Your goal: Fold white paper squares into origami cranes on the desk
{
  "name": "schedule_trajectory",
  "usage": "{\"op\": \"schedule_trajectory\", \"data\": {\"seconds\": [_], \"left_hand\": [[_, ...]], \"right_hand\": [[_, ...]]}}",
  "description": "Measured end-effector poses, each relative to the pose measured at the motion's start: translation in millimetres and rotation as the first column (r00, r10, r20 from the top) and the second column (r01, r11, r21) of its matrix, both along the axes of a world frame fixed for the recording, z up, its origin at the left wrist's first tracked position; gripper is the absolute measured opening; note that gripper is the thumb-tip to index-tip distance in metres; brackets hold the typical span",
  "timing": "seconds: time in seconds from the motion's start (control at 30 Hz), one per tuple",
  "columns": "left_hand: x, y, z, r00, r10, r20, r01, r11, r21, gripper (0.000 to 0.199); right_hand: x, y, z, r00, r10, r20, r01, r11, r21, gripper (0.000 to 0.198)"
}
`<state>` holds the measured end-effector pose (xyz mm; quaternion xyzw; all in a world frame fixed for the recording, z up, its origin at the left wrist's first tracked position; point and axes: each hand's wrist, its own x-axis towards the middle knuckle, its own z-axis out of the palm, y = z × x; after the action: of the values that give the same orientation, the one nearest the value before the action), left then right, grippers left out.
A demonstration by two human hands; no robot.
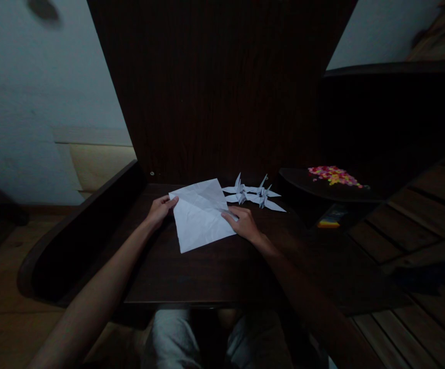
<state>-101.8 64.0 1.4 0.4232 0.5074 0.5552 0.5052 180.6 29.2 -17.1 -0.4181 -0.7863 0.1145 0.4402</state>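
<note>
"How are the fingers?"
"Left hand (160, 210) pinches the creased white paper sheet (199, 220) near a corner, thumb on top; right hand (244, 224) pinches its opposite edge."
"And the sheet?"
"Over the dark wooden desk (207, 282), beside white origami cranes (241, 196), perhaps four in this dim light."

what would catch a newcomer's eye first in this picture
Probably the large creased white sheet, bright against the dark desk and held at its edges by the left hand and right hand. Next come the folded white paper birds, grouped just beyond the right hand. The strongest colour is the pink, red and yellow cluster on the dark shelf at right.
</note>
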Motion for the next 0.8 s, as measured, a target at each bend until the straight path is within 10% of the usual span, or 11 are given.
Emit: {"op": "schedule_trajectory", "data": {"seconds": [0.17,0.43,0.67,0.8], "left_hand": [[2,0,-4.0,1.0,0.006,-0.013,-0.007,0.998,-0.057,0.031],[5,6,-9.0,0.997,0.024,0.067,-0.02,0.998,-0.061,0.008],[17,-4,1.4,0.975,-0.071,0.21,0.073,0.997,0.001,0.01],[25,-12,7.4,0.958,-0.132,0.256,0.14,0.99,-0.013,0.014]], "right_hand": [[-3,-7,0,0.963,0.219,0.155,-0.231,0.971,0.064,0.035],[-17,-19,12,0.838,0.509,0.196,-0.478,0.859,-0.185,0.033],[-25,-10,1,0.955,0.286,-0.075,-0.295,0.921,-0.255,0.028],[-22,-5,-1,0.957,0.192,-0.219,-0.275,0.844,-0.461,0.046]]}}
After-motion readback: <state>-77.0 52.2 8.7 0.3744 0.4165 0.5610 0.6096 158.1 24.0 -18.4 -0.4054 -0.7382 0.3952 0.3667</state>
